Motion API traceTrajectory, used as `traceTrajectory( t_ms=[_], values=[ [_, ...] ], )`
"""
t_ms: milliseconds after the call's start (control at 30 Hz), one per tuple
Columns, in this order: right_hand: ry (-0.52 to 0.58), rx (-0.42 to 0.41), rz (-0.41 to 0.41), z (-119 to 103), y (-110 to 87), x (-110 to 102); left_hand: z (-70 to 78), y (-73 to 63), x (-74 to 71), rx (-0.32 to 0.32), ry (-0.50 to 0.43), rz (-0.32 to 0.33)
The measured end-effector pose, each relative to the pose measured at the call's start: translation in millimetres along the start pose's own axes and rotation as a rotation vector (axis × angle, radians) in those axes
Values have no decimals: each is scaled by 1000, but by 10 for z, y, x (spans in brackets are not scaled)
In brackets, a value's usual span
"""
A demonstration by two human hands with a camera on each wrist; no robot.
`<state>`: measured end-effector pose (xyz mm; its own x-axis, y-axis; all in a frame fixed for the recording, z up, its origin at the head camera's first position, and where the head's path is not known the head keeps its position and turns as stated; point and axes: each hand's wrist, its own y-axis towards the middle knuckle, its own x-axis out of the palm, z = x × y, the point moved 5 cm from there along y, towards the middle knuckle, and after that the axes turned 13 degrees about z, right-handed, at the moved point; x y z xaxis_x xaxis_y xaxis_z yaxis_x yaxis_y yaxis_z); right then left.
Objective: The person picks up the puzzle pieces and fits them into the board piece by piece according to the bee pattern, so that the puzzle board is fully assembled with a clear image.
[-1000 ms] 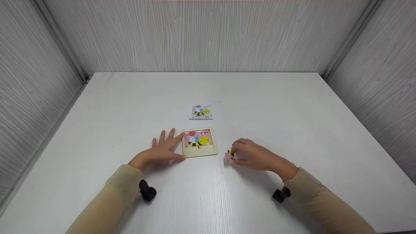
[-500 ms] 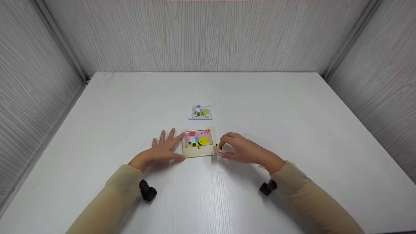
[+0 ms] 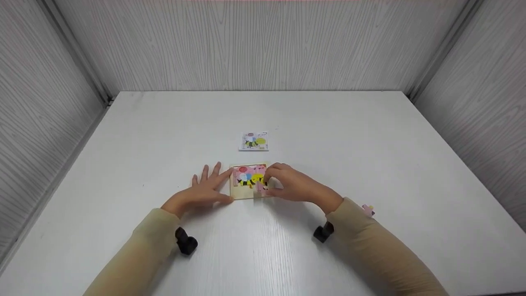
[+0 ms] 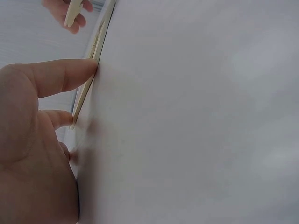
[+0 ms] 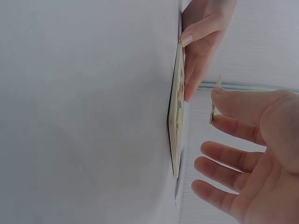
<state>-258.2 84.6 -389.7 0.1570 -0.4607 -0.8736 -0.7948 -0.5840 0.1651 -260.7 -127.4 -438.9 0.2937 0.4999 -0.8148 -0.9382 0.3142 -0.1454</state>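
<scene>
A wooden puzzle board [image 3: 241, 193] with a bee picture lies flat on the table. Its upper part is filled with pieces, while bare wood shows along the bottom. My left hand [image 3: 201, 192] is spread beside it, thumb and index fingertips touching the board's left edge. Between right thumb and index finger I pinch a pink, yellow and black puzzle piece [image 3: 261, 188], held over the board's lower right. In the right wrist view that piece [image 5: 213, 111] is edge-on and raised above the board; the other fingers of my right hand [image 5: 257, 154] are apart from it.
Behind the board lies a square card [image 3: 254, 141] with a similar bee picture. A loose pink puzzle piece [image 3: 368, 210] lies by my right sleeve, partly covered by it. Pale panels [image 3: 263, 45] wall the white table [image 3: 349, 135] at the back and sides.
My right hand has carried the pinched piece leftward from the table right of the board to over its lower right. The loose pink piece has come into view. My left hand stays put.
</scene>
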Motion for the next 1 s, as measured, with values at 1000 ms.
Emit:
traceTrajectory(
  t_ms=[1000],
  values=[
    [-111,-45,-41,-240,396,328,-23,-1,0,31,-36,17]
  ],
)
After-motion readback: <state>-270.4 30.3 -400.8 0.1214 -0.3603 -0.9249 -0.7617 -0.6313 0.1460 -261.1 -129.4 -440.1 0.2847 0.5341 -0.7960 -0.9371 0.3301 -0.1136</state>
